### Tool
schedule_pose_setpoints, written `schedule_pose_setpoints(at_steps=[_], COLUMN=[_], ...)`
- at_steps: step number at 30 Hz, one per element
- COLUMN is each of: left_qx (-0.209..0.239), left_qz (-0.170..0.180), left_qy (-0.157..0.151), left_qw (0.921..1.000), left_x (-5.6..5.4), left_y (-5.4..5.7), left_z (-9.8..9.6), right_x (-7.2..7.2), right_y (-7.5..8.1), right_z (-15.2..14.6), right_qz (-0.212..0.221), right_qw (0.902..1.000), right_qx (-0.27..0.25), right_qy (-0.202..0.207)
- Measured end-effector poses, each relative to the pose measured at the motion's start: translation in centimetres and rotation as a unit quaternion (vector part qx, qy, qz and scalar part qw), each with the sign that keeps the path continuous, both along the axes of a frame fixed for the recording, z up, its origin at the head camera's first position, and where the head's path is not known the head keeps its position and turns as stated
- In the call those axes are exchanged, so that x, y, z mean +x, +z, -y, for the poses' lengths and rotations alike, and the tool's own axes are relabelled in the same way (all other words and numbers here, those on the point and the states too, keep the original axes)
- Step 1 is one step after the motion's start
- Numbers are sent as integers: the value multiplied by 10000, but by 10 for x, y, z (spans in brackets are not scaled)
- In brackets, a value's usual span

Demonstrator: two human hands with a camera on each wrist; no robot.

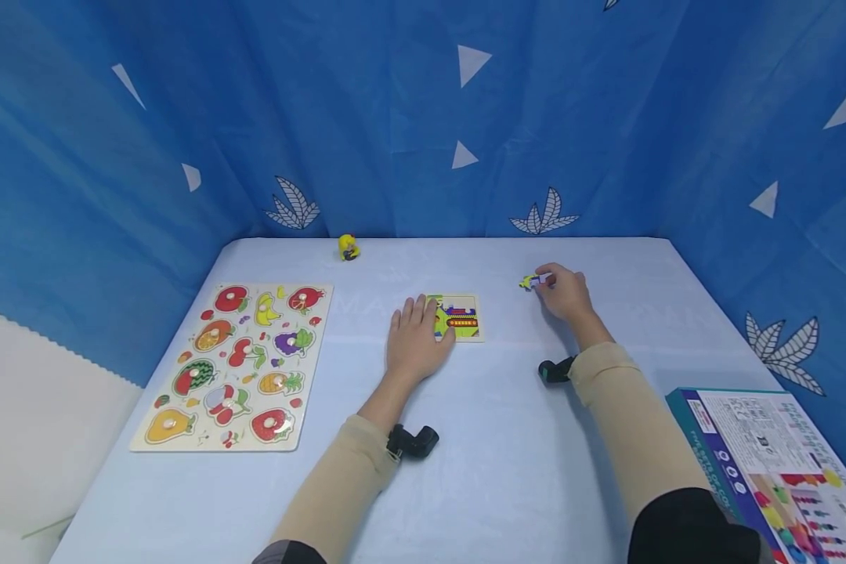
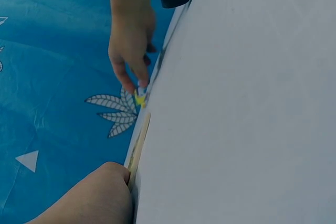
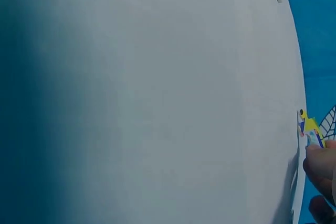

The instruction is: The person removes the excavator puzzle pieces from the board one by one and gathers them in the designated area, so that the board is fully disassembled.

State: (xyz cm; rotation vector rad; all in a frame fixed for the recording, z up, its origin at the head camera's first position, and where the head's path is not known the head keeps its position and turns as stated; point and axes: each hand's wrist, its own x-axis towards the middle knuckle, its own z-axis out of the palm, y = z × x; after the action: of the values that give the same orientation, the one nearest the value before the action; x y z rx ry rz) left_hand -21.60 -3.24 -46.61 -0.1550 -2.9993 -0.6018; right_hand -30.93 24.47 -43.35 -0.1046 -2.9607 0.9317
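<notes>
A small square jigsaw puzzle (image 1: 462, 319) with a green, red and purple picture lies mid-table in a pale frame. My left hand (image 1: 414, 337) rests over its left side with fingers extended, hiding that part. In the left wrist view the puzzle's frame (image 2: 137, 150) shows edge-on beside the left hand (image 2: 100, 195). Farther right, my right hand (image 1: 565, 296) pinches a yellow and purple puzzle piece (image 1: 530, 282) between thumb and fingers. The right wrist view shows the piece (image 3: 314, 131) at the right hand's fingertips (image 3: 319, 157); whether a second piece lies beside it I cannot tell.
A fruit puzzle board (image 1: 301, 415) lies on the left of the white-covered table (image 1: 493, 470). At the back edge stands a small yellow figure (image 1: 348, 247). A colourful box (image 1: 761, 439) sits at the front right. Blue patterned cloth (image 1: 395, 102) hangs behind the table.
</notes>
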Motion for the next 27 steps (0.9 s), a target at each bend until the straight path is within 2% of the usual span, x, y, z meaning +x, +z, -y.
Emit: schedule_pose_setpoints(at_steps=[5,15,23,27], left_qx=[-7,14,85,198], left_qz=[3,55,-30,-107], left_qy=[10,12,52,118], left_qw=[10000,10000,9999,9997], left_x=[-1,-1,-1,-1], left_y=[-1,-1,-2,-2], left_z=[0,0,0,-1], right_x=[-1,1,2,5], right_y=[1,3,2,6], right_z=[1,4,5,8], right_qz=[21,-257,10,-39], right_qw=[9996,9941,9854,9816], right_qx=[276,1033,1679,1863], right_qy=[-30,192,275,406])
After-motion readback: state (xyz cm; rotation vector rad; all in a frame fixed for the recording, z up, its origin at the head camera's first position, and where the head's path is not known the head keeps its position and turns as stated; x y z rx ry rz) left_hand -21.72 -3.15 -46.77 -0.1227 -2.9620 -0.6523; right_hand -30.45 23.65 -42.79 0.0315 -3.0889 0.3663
